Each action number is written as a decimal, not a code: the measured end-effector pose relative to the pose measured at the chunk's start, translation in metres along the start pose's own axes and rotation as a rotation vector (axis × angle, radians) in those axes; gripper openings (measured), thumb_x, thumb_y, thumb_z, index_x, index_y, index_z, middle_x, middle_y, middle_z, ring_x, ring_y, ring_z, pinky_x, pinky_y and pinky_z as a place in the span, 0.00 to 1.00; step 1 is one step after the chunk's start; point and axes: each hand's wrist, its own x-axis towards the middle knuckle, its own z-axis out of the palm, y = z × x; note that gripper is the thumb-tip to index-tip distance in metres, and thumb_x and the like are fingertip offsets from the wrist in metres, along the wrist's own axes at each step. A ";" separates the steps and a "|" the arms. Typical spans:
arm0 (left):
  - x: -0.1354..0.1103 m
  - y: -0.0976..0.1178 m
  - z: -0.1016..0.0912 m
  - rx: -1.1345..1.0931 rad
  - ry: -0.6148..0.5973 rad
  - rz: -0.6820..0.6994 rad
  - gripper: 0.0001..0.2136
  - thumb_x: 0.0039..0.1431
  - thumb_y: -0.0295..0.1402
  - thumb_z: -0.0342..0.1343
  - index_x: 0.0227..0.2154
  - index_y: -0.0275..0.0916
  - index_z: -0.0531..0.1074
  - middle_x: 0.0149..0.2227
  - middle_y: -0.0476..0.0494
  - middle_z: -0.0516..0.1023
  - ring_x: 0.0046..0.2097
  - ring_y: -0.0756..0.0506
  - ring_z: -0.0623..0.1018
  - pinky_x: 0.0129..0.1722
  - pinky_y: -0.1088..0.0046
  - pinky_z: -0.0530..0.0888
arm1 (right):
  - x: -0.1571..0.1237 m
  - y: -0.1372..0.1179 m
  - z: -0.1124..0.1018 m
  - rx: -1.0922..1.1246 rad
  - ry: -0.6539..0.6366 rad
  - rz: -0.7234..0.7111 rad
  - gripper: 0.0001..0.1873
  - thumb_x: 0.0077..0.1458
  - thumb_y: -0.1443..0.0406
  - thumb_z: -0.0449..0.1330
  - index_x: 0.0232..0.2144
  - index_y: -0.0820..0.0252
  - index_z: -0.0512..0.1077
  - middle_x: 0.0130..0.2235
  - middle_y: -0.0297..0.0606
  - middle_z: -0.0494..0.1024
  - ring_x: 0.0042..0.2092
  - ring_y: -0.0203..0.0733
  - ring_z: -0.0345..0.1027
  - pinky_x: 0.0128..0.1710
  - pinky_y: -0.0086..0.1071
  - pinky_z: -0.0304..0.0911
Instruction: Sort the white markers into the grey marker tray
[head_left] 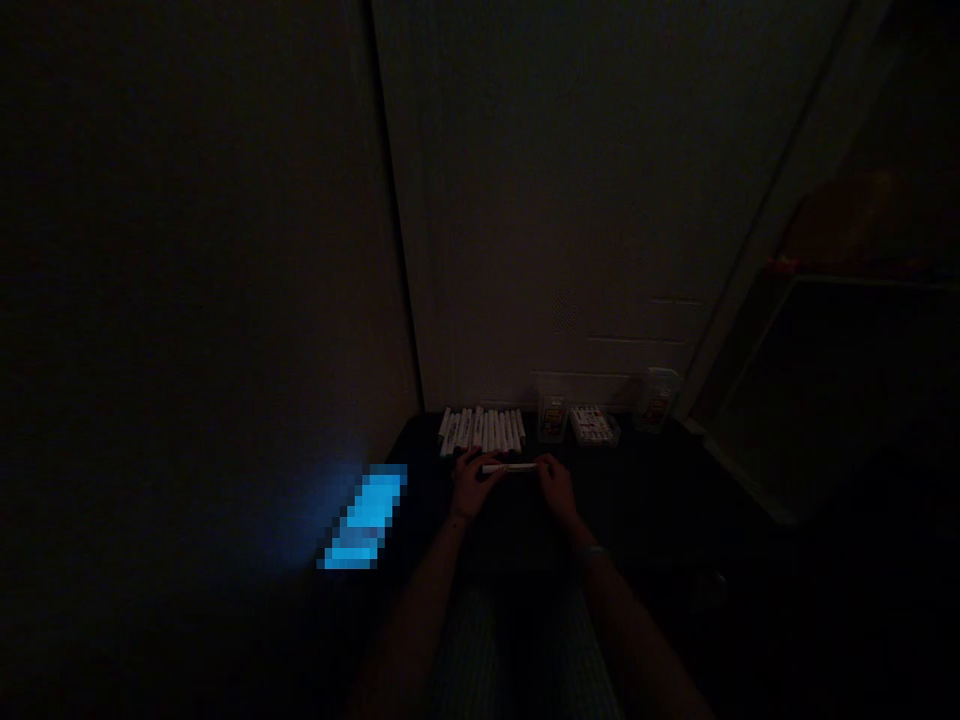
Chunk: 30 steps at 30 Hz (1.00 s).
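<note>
Between my two hands a white marker (517, 468) lies level, a slim stick with one end at each hand. My left hand (472, 485) grips its left end with closed fingers. At the other end, the fingers of my right hand (556, 486) pinch the tip. Just beyond my left hand, a row of several white markers (484, 430) lies side by side on the dark table (630, 500). Dim light hides the fine print and the exact fingertip contact.
Behind my right hand stand a clear plastic box (552, 415) and a clear case packed with small white sticks (594, 425). Another clear container (657, 402) is farther right. A pale wall (555, 250) rises behind the table. A glowing blue, pixelated screen (367, 515) is at left.
</note>
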 end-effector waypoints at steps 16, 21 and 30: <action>-0.001 0.002 -0.001 0.015 0.013 -0.002 0.13 0.44 0.42 0.58 0.35 0.48 0.74 0.49 0.48 0.65 0.55 0.43 0.61 0.56 0.62 0.55 | -0.001 0.000 0.000 0.008 -0.007 -0.029 0.17 0.52 0.58 0.44 0.29 0.60 0.69 0.29 0.34 0.72 0.33 0.37 0.64 0.32 0.26 0.55; -0.001 -0.001 0.001 0.004 0.017 -0.003 0.13 0.45 0.42 0.58 0.36 0.49 0.74 0.49 0.48 0.65 0.56 0.43 0.60 0.56 0.63 0.54 | 0.000 0.002 0.000 0.007 -0.008 -0.024 0.16 0.53 0.58 0.44 0.29 0.60 0.69 0.29 0.33 0.72 0.32 0.36 0.63 0.32 0.26 0.55; 0.000 -0.002 0.001 -0.001 0.017 -0.016 0.13 0.44 0.42 0.58 0.36 0.49 0.74 0.49 0.48 0.65 0.55 0.43 0.61 0.56 0.63 0.55 | -0.001 -0.001 0.001 0.004 0.002 -0.020 0.17 0.52 0.58 0.44 0.28 0.60 0.69 0.28 0.34 0.72 0.33 0.37 0.64 0.32 0.26 0.56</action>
